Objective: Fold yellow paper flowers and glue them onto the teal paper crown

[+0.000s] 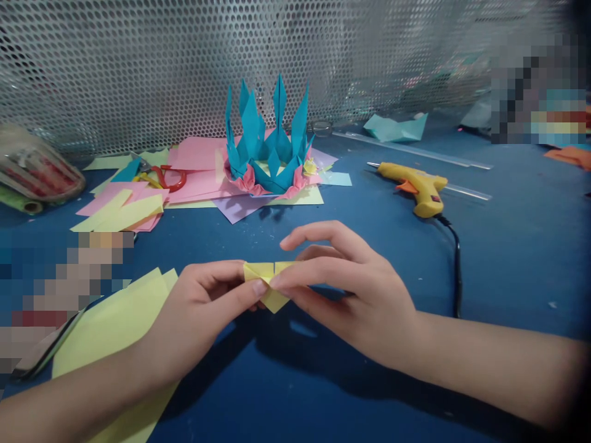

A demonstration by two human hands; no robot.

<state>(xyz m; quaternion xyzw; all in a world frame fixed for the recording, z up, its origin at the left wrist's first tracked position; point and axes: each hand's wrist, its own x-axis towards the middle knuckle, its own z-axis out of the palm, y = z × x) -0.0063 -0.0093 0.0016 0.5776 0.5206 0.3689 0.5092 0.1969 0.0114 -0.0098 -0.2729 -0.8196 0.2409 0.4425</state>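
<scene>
A small folded piece of yellow paper (276,300) is held up between my two hands, its lower tip pointing down. My left hand (203,307) pinches its left side, thumb in front and fingers behind. From the right, my right hand (355,289) grips the paper between thumb and a finger near the middle fold, with another finger raised above it. A narrow slit shows at the paper's top edge. Beyond the hands stands a blue and pink folded-paper flower (277,163) with tall pointed petals.
Right of the flower lies a yellow glue gun (415,184), its black cord (457,264) running forward. Clear glue sticks (415,151) lie behind it. Red-handled scissors (170,178) rest on pink sheets (194,160). Yellow sheets (115,320) lie under my left forearm. A perforated metal panel (152,67) rises behind.
</scene>
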